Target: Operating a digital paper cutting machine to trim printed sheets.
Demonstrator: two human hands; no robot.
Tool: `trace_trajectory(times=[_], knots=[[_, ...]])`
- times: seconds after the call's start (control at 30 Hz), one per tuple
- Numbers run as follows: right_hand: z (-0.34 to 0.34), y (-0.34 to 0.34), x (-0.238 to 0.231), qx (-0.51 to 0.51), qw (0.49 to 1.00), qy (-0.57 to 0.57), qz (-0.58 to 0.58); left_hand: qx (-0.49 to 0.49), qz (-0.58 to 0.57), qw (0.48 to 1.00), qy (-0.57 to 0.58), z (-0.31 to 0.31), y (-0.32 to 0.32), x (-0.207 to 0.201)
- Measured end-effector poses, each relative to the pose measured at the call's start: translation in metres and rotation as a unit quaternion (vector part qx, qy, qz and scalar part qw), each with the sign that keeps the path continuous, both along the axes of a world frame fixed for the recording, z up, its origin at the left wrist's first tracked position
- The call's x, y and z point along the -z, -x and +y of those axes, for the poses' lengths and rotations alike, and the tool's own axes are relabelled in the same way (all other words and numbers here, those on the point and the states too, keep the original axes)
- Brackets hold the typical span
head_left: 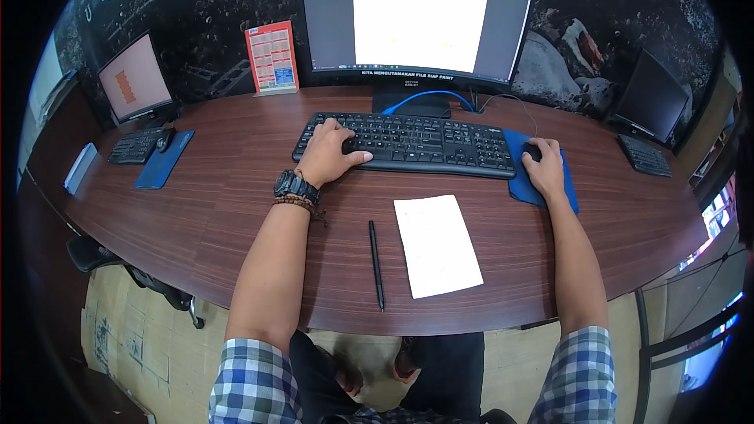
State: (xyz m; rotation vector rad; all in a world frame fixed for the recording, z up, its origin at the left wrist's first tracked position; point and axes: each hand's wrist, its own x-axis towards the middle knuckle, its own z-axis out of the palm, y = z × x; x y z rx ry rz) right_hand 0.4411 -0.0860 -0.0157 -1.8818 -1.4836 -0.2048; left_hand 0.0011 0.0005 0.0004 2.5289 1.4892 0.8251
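My left hand [326, 153] rests on the left end of a black keyboard [424, 164], thumb stretched toward the lower keys and fingers apart, holding nothing. To the right of the keyboard, my right hand [546, 166] is wrapped over a dark computer mouse [533, 151], mostly hidden beneath it, on a blue mouse pad [569, 188]. Between my forearms lie a white sheet of paper [438, 247] and, left of it, a black pen [376, 267]. Behind the keyboard stands a curved monitor [416, 20] showing a mostly white page.
A red and white desk calendar [272, 59] stands left of the monitor. Further left are a second monitor [135, 78], a keyboard [135, 146] and a blue pad [163, 163]. At the right stand a dark monitor [652, 98] and keyboard [646, 155]. A blue cable [424, 94] runs behind my keyboard.
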Motion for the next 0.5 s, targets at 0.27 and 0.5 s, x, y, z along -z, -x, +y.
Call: trace_trajectory(times=[0.27,0.5], knots=[[0.0023,-0.0027,0.0027,0.016,1.0,-0.006,0.013,0.0,-0.001,1.0,0.001,-0.0007,-0.0009,-0.0004],[0.0027,-0.004,0.0043,0.016,1.0,-0.019,0.006,-0.002,0.003,1.0,0.005,-0.0016,-0.0014,-0.0026]])
